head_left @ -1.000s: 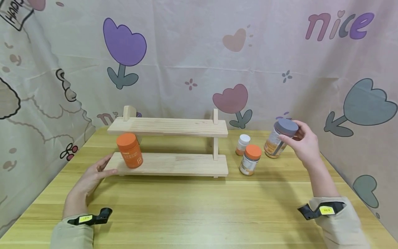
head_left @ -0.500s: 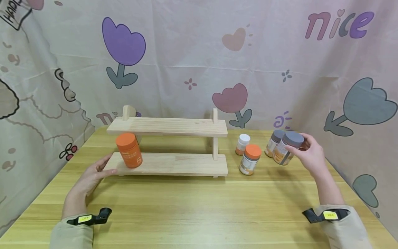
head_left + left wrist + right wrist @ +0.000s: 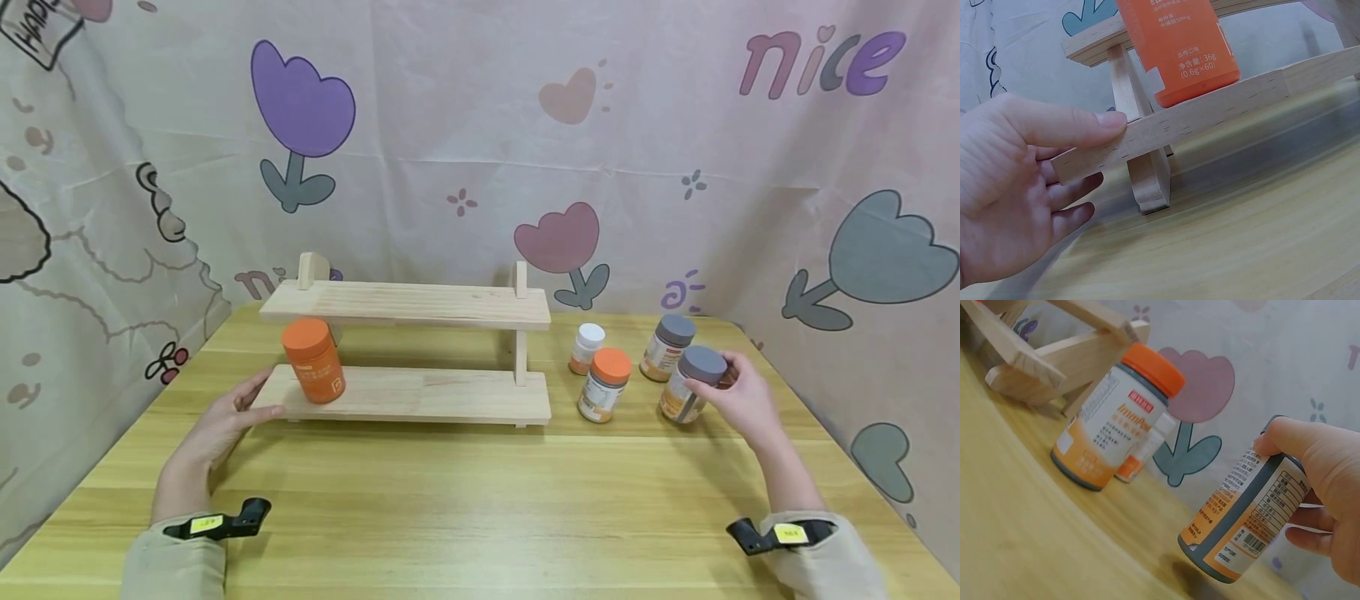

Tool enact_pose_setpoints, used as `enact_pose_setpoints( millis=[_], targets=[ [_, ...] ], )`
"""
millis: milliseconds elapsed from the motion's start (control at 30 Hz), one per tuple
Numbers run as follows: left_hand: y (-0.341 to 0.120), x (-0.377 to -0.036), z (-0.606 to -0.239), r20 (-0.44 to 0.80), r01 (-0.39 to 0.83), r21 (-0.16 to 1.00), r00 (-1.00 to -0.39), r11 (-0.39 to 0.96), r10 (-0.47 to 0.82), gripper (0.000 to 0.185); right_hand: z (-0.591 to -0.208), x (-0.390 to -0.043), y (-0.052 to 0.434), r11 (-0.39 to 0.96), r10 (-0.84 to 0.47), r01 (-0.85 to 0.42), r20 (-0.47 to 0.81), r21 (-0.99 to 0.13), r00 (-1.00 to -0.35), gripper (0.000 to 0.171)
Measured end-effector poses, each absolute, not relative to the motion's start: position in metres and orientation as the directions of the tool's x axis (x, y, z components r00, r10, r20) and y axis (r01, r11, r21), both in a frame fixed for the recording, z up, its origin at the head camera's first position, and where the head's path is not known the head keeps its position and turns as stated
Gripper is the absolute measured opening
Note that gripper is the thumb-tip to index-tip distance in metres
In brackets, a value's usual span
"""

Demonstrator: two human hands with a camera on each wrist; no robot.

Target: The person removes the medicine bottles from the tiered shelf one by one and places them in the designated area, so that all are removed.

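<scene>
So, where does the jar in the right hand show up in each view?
Head: the gray-lidded jar is right of center, held by the right hand.
Left wrist: not in it.
Right wrist: lower right, in the hand.
Shared landmark: the wooden shelf, in all three views, at upper left in the right wrist picture.

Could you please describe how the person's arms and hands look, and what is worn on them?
The left sleeve and right sleeve are light beige. Each carries a black wrist mount with a yellow label; its print is too small to read. The left hand and right hand are bare, without gloves.
</scene>
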State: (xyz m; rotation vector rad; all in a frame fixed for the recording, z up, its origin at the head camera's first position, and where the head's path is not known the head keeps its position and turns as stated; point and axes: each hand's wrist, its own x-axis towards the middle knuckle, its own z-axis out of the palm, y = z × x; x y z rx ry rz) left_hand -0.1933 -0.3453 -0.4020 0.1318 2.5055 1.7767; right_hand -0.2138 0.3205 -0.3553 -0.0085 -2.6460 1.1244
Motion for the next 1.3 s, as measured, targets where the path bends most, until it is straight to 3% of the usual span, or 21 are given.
enact_pose_setpoints(
  millis=[700,1300],
  targets=[
    [-0.344,-0.193,-0.401,-0.002,0.036,0.941,-0.994,0.337,0.111,0.082,-0.366,-0.212,0.325,0.627,0.082,-0.089,0.179,-0.774,-0.98,0.078],
    [-0.343,-0.192,-0.399,0.0,0.038,0.946,-0.993,0.322,0.116,0.081,-0.342,-0.211,0.322,0.612,0.127,-0.217,0.366,-0.76,-0.922,0.062]
  ],
)
